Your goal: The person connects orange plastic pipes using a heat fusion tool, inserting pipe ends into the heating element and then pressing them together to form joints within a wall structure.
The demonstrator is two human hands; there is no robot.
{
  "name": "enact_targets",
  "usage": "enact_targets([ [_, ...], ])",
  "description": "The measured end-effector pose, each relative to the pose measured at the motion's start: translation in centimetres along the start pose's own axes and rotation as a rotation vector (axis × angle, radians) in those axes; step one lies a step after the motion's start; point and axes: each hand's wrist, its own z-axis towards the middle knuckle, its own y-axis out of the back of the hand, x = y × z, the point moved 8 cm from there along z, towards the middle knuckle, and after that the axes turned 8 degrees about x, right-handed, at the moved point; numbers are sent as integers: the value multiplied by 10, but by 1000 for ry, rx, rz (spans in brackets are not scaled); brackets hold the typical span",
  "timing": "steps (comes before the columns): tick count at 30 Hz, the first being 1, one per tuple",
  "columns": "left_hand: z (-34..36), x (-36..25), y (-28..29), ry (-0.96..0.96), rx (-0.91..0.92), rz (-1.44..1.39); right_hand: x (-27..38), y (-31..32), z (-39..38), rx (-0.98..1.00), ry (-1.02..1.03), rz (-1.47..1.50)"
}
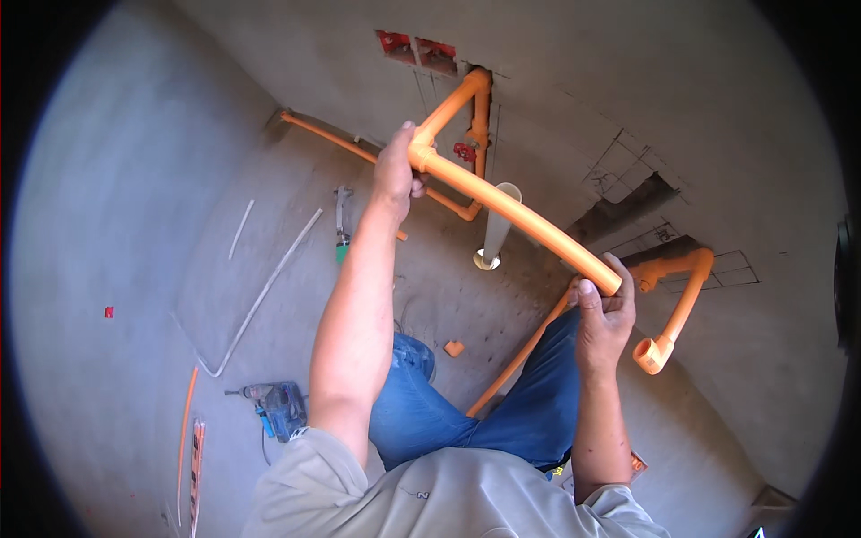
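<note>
A straight orange pipe [520, 217] slants across the view, raised off the floor. Its upper left end sits in an orange elbow fitting [421, 152], which joins a shorter pipe [448, 109] leading to the wall. My left hand [395, 172] is closed around that fitting, most of its fingers hidden behind. Lower right, my right hand [604, 325] grips the pipe's free end between thumb and fingers. Beyond the pipe, a red valve handle [465, 151] sits on another orange run. To the right, an orange pipe with an open-ended elbow [653, 353] sticks out from the wall.
A pale upright pipe [502, 224] rises from the floor behind the held pipe. A blue power drill [280, 408], a green-and-grey tool [342, 224], a bent grey rod [260, 291] and a small orange fitting [455, 348] lie on the floor. Red wall boxes [436, 56] are recessed above.
</note>
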Motion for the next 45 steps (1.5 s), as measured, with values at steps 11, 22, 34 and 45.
enact_targets([
  [11,-9,6,11,-7,-32,95,-18,4,-5,50,-26,40],
  [22,-3,3,6,-26,-60,-4,0,7,-4,45,5,-2],
  [34,4,-3,-3,-195,56,149,5,-4,10,64,34,-17],
  [45,-4,-5,-2,-173,-54,183,9,-7,13,59,56,-79],
])
